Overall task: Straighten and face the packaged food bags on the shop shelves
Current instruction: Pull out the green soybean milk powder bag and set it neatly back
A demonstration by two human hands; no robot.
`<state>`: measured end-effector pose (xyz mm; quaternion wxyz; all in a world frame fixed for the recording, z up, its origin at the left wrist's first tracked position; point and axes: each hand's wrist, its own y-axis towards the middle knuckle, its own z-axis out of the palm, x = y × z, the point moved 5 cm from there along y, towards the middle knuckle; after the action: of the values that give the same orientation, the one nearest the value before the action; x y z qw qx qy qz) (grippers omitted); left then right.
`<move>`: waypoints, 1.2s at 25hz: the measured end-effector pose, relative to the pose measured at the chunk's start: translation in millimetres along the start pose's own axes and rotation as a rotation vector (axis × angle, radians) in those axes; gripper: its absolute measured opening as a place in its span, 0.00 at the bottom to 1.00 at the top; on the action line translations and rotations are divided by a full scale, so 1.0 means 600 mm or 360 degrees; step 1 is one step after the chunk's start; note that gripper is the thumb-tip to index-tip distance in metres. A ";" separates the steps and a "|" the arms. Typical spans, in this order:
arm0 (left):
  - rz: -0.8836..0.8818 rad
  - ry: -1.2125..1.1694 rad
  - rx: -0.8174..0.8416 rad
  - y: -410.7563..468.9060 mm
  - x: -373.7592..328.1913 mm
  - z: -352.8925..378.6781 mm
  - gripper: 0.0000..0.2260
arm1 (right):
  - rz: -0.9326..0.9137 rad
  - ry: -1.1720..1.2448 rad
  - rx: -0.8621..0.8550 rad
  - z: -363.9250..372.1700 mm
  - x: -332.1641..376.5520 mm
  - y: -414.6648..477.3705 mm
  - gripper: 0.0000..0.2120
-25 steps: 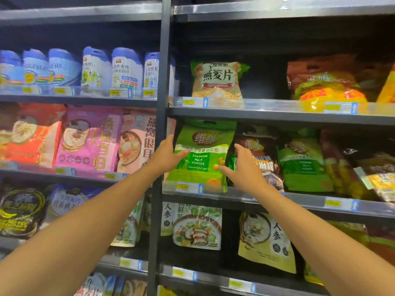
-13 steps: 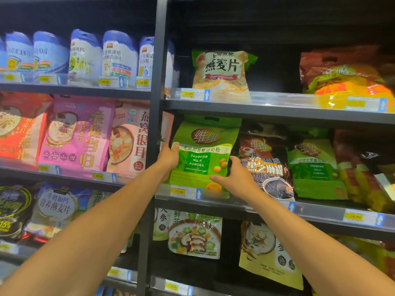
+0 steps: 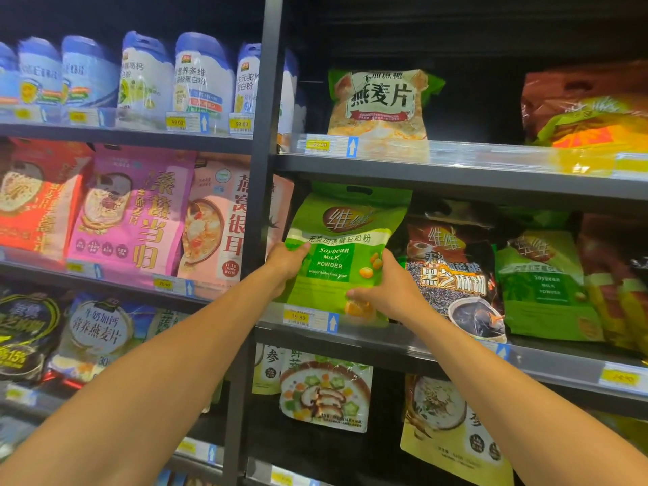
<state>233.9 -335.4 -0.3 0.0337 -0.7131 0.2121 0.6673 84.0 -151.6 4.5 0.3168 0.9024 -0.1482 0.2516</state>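
Note:
A green soybean milk powder bag [image 3: 342,247] stands upright at the left end of the middle right shelf [image 3: 420,340], its front facing me. My left hand [image 3: 285,263] grips its left edge and my right hand [image 3: 384,291] grips its lower right edge. Next to it on the right leans a dark black sesame bag [image 3: 452,271], then a second green soybean bag [image 3: 545,285]. An oat flake bag [image 3: 380,103] stands on the shelf above.
A dark upright post [image 3: 261,170] divides the shelving. Left of it are pink and red bags [image 3: 133,212] and blue-topped pouches [image 3: 203,75]. Below hang a vegetable mix bag [image 3: 326,392] and a yellow-green bag [image 3: 452,426]. Price tag rails line the shelf edges.
Both hands closed in from beside the green soybean bag and took hold of its two edges. The view has moved closer and tilted slightly up.

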 end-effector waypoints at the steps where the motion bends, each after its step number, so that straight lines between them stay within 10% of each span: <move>1: 0.0000 -0.0011 0.0016 0.000 -0.004 -0.001 0.34 | -0.0011 0.0022 -0.0008 -0.007 0.004 0.003 0.37; 7: -0.0040 0.0009 0.0090 -0.008 -0.042 -0.001 0.30 | -0.0032 0.0525 -0.0101 -0.056 0.009 0.007 0.49; 30: -0.0349 -0.0817 0.0865 -0.288 -0.012 -0.066 0.16 | -0.0136 0.1147 -0.0336 -0.101 0.049 -0.277 0.32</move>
<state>330.6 -189.8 -29.6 0.3444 -0.5063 0.2884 0.7361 157.4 9.7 -21.3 0.4501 0.7237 -0.0144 0.5229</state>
